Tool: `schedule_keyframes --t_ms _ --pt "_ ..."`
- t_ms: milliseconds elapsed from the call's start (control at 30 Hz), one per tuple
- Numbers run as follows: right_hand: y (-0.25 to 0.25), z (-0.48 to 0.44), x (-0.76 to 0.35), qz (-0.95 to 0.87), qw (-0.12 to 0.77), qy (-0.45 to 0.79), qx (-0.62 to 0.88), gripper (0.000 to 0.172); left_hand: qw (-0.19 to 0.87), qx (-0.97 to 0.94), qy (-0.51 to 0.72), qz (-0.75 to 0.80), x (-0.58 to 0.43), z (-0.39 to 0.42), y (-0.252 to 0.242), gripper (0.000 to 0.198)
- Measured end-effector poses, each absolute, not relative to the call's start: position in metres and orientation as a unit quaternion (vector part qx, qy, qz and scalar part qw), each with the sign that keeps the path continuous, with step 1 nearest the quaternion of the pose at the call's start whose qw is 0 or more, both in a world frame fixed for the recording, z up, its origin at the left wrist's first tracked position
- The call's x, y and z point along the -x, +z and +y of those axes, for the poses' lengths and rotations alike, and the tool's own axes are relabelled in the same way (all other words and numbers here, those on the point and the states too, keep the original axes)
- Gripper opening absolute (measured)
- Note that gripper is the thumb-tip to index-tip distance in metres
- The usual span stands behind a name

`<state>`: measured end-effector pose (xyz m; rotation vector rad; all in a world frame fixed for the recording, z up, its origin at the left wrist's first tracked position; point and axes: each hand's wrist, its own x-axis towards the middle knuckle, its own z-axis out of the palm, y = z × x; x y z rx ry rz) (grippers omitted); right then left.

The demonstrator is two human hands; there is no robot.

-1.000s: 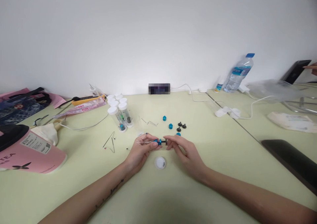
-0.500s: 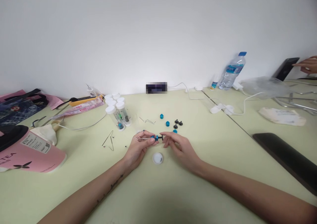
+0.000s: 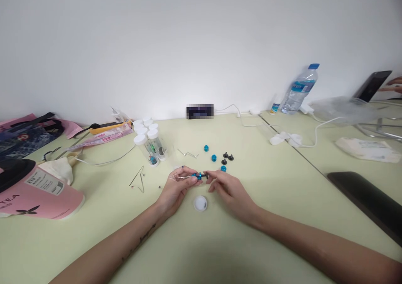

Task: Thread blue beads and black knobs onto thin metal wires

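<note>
My left hand (image 3: 176,188) pinches a small blue metal fitting (image 3: 199,176) between thumb and fingers, along with a thin bent wire (image 3: 180,176) that sticks out to the left. A black screw (image 3: 204,175) with a wide flat head juts from the fitting's right side. At that head are the bent fingertips of my right hand (image 3: 230,192), thumb partly hidden. Just below the hands lies a white cap (image 3: 200,203) with something small and dark in it. Beyond them are loose blue fittings (image 3: 214,158) and three black screws (image 3: 225,154).
Clear tubes with white lids (image 3: 146,144) stand at the back left, near bent wires (image 3: 141,181). A pink cup (image 3: 47,192) is at the left. On the right are a black object (image 3: 361,196), a white cable (image 3: 317,137) and a water bottle (image 3: 300,89). Another person's hand (image 3: 394,85) shows far right.
The view has shifted slightly, so things on the right appear farther right. My hands keep the same hold, with small finger movement of the right hand at the screw head.
</note>
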<state>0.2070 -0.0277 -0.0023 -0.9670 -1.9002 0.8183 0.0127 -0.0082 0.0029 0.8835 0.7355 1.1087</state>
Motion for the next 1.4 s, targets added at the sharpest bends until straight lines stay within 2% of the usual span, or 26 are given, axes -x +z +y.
schedule_keyframes --t_ms 233,433,933,1167,1400 --pt "-0.0021 -0.0277 -0.2084 -0.752 0.399 0.331 0.408 0.056 0.700 -0.406 0.483 0.334 -0.0117 -0.0082 0.0035 0.015" --pt "-0.0041 -0.0281 -0.2074 -0.757 0.387 0.332 0.408 0.050 0.710 -0.399 0.484 0.319 -0.0112 -0.0071 0.0029 0.014" --pt "-0.0004 -0.0303 -0.2062 -0.748 0.396 0.328 0.419 0.059 0.711 -0.384 0.500 0.310 -0.0110 -0.0077 0.0013 0.016" --pt "-0.0024 -0.0311 -0.2062 -0.766 0.378 0.309 0.417 0.056 0.711 -0.365 0.509 0.319 -0.0106 -0.0053 0.0004 0.018" --pt "0.0017 -0.0328 -0.2056 -0.771 0.379 0.305 0.411 0.063 0.708 -0.366 0.512 0.320 -0.0099 -0.0042 -0.0013 0.017"
